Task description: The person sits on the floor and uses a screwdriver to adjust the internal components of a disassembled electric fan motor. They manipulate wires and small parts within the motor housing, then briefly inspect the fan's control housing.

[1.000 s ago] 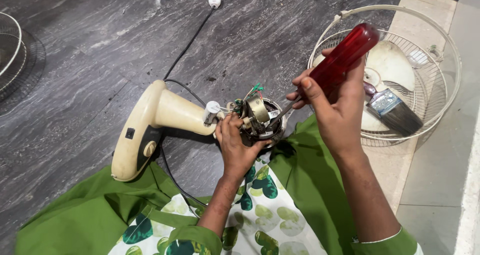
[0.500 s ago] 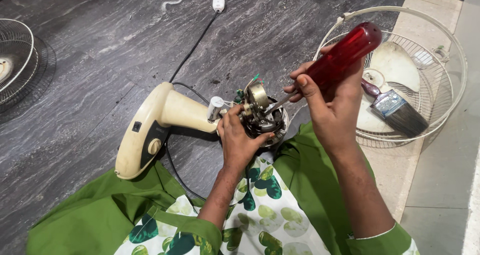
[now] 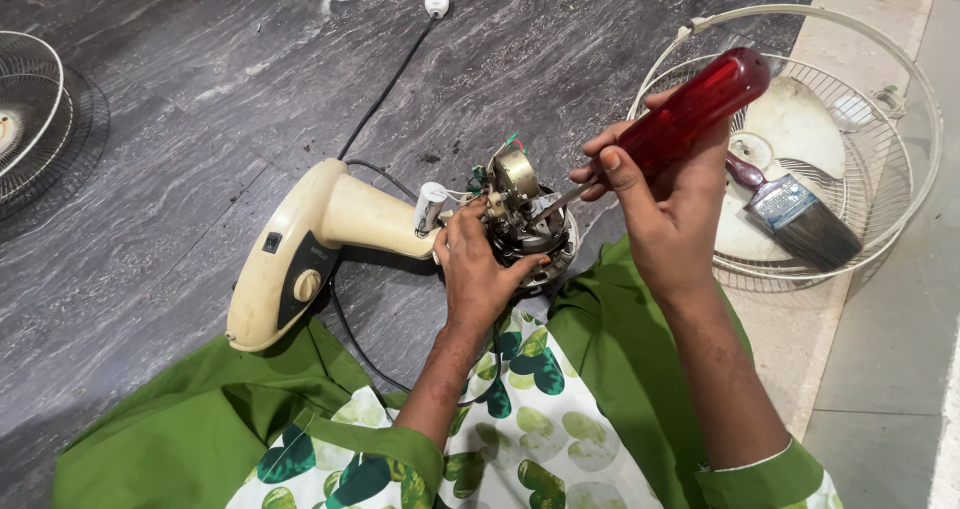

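Head view shows the left hand (image 3: 480, 269) clamped on the bare fan motor (image 3: 525, 214) above the lap, the right hand (image 3: 670, 194) gripping a red-handled screwdriver (image 3: 690, 114) with its tip in the motor. Likely dense, rigid metal with fragile wires; best held by its casing. Since the earlier frame, the cream stand (image 3: 310, 249) has tilted slightly.

Bare stone floor (image 3: 200, 99) lies open leftward; the wire guard (image 3: 905, 109) and paintbrush (image 3: 800, 219) crowd the right.
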A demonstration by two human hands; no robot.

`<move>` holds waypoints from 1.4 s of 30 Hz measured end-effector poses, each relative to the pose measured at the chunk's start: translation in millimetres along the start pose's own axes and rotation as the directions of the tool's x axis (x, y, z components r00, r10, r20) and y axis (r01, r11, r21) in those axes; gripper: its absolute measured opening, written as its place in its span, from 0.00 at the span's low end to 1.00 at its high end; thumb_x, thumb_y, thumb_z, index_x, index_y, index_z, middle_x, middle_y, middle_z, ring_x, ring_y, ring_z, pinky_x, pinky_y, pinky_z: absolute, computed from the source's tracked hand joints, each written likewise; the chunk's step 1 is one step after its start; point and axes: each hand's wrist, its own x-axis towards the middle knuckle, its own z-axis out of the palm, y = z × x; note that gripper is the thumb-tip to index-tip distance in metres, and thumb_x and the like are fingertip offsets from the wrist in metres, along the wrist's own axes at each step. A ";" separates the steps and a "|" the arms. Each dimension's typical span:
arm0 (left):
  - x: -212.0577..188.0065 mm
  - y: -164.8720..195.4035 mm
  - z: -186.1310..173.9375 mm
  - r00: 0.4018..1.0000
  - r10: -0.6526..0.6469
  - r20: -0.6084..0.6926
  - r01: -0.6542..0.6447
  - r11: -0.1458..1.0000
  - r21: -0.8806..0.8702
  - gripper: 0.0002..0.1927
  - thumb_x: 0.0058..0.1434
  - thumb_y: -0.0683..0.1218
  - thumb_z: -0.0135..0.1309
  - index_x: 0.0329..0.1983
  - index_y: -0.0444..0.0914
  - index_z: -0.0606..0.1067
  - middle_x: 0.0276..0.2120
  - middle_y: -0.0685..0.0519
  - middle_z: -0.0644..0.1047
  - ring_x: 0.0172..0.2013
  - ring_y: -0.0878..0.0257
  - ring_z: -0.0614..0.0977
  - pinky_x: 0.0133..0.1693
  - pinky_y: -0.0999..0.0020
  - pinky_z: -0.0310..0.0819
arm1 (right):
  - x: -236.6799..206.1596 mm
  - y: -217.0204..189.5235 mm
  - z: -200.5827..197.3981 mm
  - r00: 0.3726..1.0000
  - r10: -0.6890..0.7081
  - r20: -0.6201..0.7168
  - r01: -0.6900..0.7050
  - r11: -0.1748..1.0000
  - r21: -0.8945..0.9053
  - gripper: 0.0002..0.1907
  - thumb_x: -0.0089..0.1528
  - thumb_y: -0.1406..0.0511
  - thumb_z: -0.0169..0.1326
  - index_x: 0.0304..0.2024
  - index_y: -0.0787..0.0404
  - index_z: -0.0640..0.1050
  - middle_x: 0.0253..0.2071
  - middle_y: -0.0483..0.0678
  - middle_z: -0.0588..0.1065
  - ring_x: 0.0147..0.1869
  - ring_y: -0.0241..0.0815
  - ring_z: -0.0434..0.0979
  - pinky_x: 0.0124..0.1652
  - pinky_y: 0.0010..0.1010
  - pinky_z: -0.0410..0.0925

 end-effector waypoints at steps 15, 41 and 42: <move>2.4 3.2 -1.9 1.000 0.002 -0.005 -0.002 1.000 0.000 0.51 0.39 0.59 0.77 0.59 0.33 0.64 0.54 0.43 0.72 0.59 0.48 0.72 0.61 0.45 0.53 | 5.7 -2.9 5.5 0.999 0.005 0.050 -0.004 1.000 -0.026 0.23 0.75 0.73 0.50 0.68 0.61 0.56 0.51 0.55 0.76 0.50 0.44 0.84 0.47 0.32 0.80; 6.4 0.7 -1.3 1.000 -0.012 -0.005 0.012 1.000 0.005 0.51 0.38 0.59 0.76 0.59 0.33 0.64 0.53 0.43 0.72 0.57 0.47 0.72 0.60 0.46 0.54 | 86.1 -23.8 43.3 0.950 -0.232 0.209 0.237 0.972 0.002 0.08 0.77 0.69 0.51 0.57 0.59 0.66 0.37 0.46 0.71 0.34 0.33 0.76 0.37 0.23 0.73; 4.2 1.2 -1.8 1.000 0.009 -0.019 -0.009 1.000 0.002 0.50 0.39 0.59 0.76 0.59 0.33 0.64 0.53 0.43 0.72 0.58 0.47 0.72 0.60 0.46 0.54 | 86.8 -21.7 44.4 0.947 -0.245 0.209 0.241 0.970 0.043 0.05 0.78 0.69 0.51 0.54 0.60 0.68 0.34 0.45 0.71 0.31 0.33 0.75 0.34 0.23 0.71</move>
